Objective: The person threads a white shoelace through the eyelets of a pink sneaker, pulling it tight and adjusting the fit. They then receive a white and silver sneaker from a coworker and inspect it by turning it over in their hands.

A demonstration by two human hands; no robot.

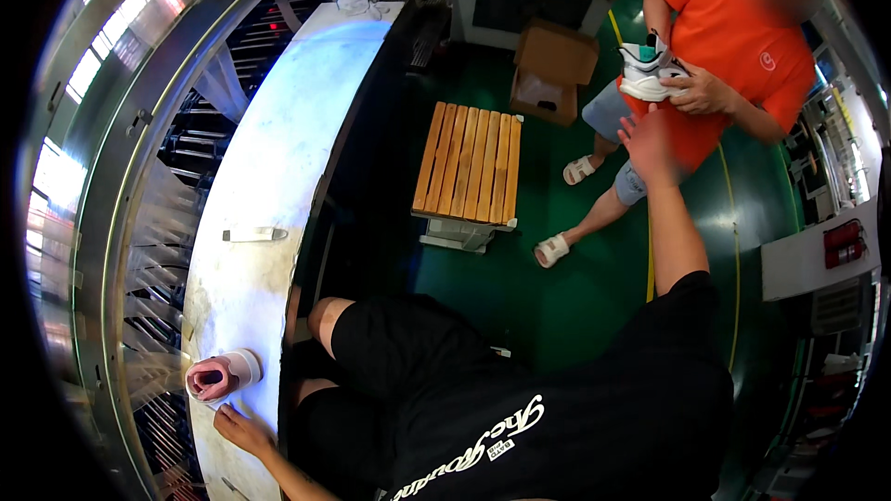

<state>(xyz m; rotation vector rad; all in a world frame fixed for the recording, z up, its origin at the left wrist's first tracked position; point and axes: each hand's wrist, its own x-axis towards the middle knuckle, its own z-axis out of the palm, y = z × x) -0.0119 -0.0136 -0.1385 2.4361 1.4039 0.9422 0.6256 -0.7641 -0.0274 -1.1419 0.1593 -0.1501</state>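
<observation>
A pink and white shoe (pixel 243 369) stands on the long pale table at the lower left, its opening facing up. At its near edge is my left hand (pixel 243 430), fingers closed at the shoe's lower end; the exact grip is partly hidden. My right hand (pixel 652 147) is stretched out to the far right with its fingers apart and nothing held in it. Just beyond those fingertips, a co-worker in an orange shirt (pixel 733 46) holds a white and grey sneaker (pixel 645 74) with a green patch in both hands.
A curved pale worktable (pixel 246 195) runs along my left, with a light-handled flat tool (pixel 255 235) on it. Beside it stands a machine with metal rails (pixel 111 250). A slatted wooden stool (pixel 469 162) and an open cardboard box (pixel 555 65) are on the green floor ahead.
</observation>
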